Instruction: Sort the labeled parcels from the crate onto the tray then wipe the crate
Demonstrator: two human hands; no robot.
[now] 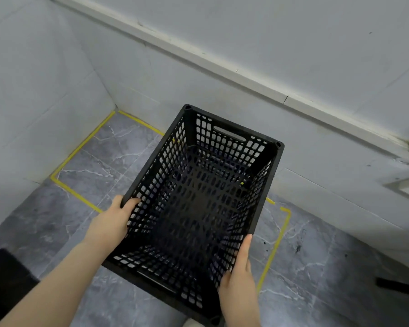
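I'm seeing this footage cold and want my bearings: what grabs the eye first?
A black perforated crate fills the centre, with nothing inside it. The left hand grips its left rim and the right hand holds its right wall. Beneath it, yellow tape outlines a rectangle on the grey marbled floor.

On my feed this looks like a bare utility or storage corner, not a lived-in room. I see grey marble-look floor tiles [99,156] and plain white tiled walls [45,79] with a scuffed ledge [222,66]. A rectangle of yellow tape [80,147] is marked on the floor, with a black plastic mesh crate [267,171] over it.
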